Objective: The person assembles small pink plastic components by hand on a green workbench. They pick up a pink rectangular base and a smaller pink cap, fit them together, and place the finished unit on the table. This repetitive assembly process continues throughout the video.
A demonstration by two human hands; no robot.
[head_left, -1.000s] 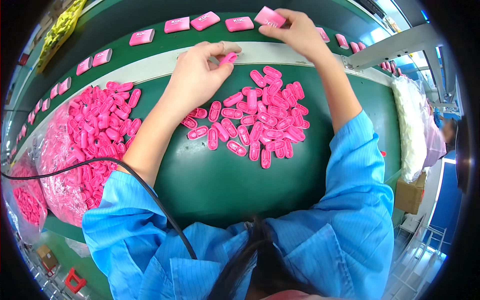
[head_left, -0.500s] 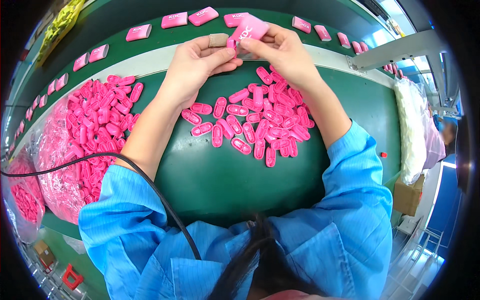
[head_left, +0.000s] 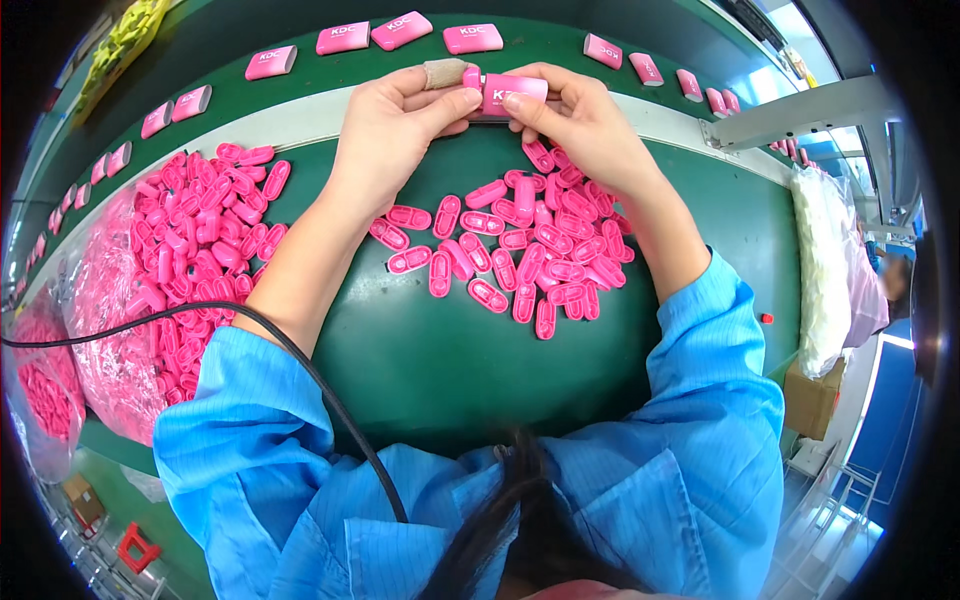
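Beyond the piles, both my hands meet over the pale rail. My left hand (head_left: 395,120), a tan cover on one finger, pinches a small pink end cap (head_left: 472,76). My right hand (head_left: 585,118) grips a pink-and-white flat case (head_left: 518,90) between thumb and fingers. The case lies level, its left end against or very close to the cap; whether they are joined I cannot tell. Below my hands, loose pink oval caps (head_left: 555,235) are scattered on the green work surface (head_left: 480,370), many with their hollow side up.
A larger heap of pink caps (head_left: 215,215) spills from a clear bag (head_left: 110,300) at left. Similar cases (head_left: 472,38) stand spaced along the green belt (head_left: 545,45) behind the rail (head_left: 300,125). A black cable (head_left: 270,335) crosses my left arm. A metal bracket (head_left: 790,110) juts in at right.
The case in my right hand has swung from a raised tilt down to level, its end now at the cap. Cases on the belt have shifted slightly left.
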